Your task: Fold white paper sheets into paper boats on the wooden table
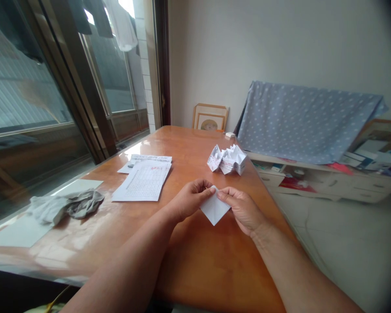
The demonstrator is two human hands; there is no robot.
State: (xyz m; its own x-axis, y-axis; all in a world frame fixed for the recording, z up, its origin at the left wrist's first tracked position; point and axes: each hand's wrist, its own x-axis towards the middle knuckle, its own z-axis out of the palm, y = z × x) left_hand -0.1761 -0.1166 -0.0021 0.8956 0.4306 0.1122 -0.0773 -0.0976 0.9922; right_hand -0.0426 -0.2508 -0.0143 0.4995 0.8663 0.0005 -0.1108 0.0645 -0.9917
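Note:
A small folded white paper (215, 209) is held between both hands above the wooden table, one corner pointing toward me. My left hand (193, 199) pinches its upper left edge between thumb and fingers. On the other side, my right hand (243, 208) grips the upper right edge, thumb on top. Part of the fingers of both hands is hidden behind the paper. Just beyond the hands, several folded paper pieces (227, 160) with printed markings stand in a cluster on the table.
A stack of printed sheets (143, 182) lies left of my hands on the wooden table (195, 265). Farther left, a crumpled grey cloth (68, 204) rests on a pale sheet (16, 232). A small white object (230, 135) sits near the table's far right corner.

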